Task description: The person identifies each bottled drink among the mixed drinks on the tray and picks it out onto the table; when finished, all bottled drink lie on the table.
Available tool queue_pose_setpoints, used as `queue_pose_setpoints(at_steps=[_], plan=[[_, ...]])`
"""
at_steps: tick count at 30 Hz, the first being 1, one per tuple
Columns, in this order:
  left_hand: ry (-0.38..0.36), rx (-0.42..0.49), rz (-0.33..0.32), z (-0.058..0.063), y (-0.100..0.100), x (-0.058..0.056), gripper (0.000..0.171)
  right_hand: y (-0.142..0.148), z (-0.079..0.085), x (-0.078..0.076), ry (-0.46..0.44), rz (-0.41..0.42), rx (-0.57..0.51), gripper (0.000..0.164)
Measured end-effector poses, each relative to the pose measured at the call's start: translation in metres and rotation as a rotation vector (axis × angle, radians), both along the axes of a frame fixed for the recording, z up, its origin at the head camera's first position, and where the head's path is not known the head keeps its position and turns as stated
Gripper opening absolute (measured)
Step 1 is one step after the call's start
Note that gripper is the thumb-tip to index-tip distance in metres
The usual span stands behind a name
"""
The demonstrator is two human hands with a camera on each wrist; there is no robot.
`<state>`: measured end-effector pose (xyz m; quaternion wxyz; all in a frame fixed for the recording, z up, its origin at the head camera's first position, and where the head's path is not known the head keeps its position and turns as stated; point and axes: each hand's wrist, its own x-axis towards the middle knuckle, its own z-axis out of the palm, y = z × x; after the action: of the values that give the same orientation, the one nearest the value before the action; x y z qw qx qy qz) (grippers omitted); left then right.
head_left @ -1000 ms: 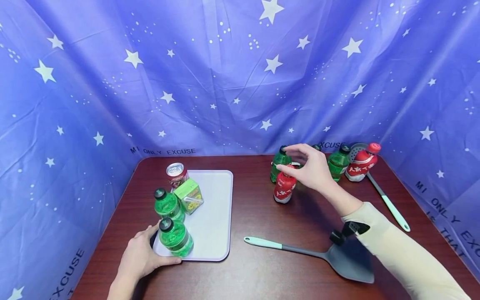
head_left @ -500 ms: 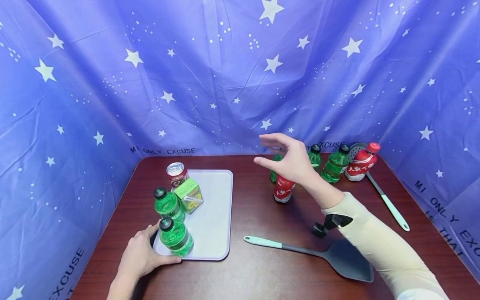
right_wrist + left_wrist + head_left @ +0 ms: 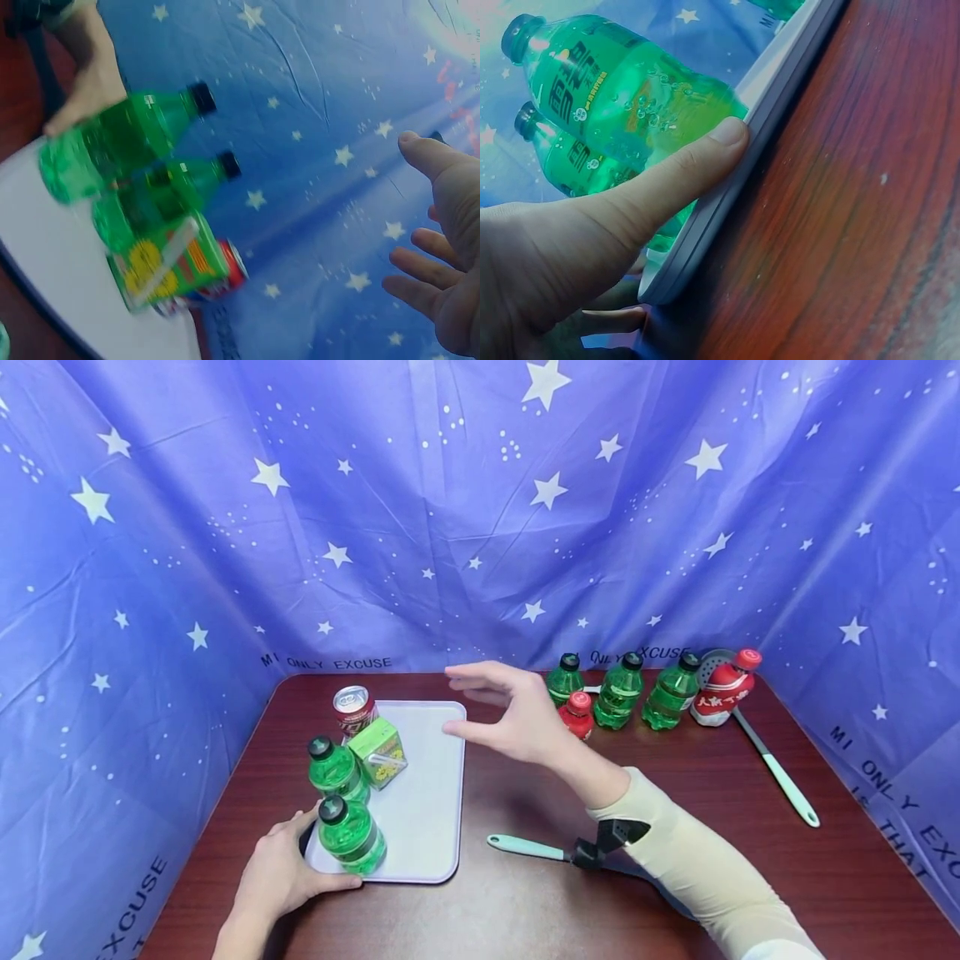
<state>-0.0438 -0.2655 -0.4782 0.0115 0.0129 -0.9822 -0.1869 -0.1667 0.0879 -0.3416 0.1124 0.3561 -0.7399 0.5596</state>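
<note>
My left hand (image 3: 277,867) grips the near left corner of a white tray (image 3: 427,827). Its thumb (image 3: 697,161) lies along the front rim; the other fingers are partly hidden at the left side. On the tray stand two green soda bottles with black caps, the near bottle (image 3: 352,839) and the bottle behind it (image 3: 336,764). A green drink carton (image 3: 380,753) sits beside them, and a red soda can (image 3: 354,708) is at the back. Over the tray's right edge hovers my right hand (image 3: 517,714), fingers and thumb spread, holding nothing.
Behind my right hand stand a small red bottle (image 3: 576,717) and several green bottles (image 3: 618,693). A larger red bottle (image 3: 723,689) and a slotted utensil (image 3: 783,781) are at the far right. A spatula (image 3: 525,846) lies in front, partly under my right forearm.
My right hand has moved left from around the small red bottle to the tray's right edge, its fingers spread and nothing in it. The left hand and tray have stayed put.
</note>
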Motion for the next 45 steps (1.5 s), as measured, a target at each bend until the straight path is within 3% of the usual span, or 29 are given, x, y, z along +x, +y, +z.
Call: queue_pose_setpoints(at_steps=[7,20,27,36,45], plan=[[-0.027,-0.016,-0.007,0.003,-0.003,0.001,0.139,-0.033,-0.014,0.018,0.023,0.109,0.052,0.064],[-0.02,-0.004,-0.025,0.004,-0.003,-0.001,0.137,-0.076,-0.05,0.043,0.076,0.21,0.174,0.066],[-0.019,0.006,-0.022,0.004,-0.002,-0.002,0.138,-0.096,-0.065,0.052,0.227,0.162,0.261,0.069],[-0.008,0.013,-0.012,0.003,-0.004,0.002,0.137,-0.108,-0.081,0.059,0.117,0.175,0.255,0.069],[0.011,0.01,-0.017,-0.001,-0.002,-0.001,0.136,-0.112,-0.091,0.061,0.166,0.141,0.3,0.065]])
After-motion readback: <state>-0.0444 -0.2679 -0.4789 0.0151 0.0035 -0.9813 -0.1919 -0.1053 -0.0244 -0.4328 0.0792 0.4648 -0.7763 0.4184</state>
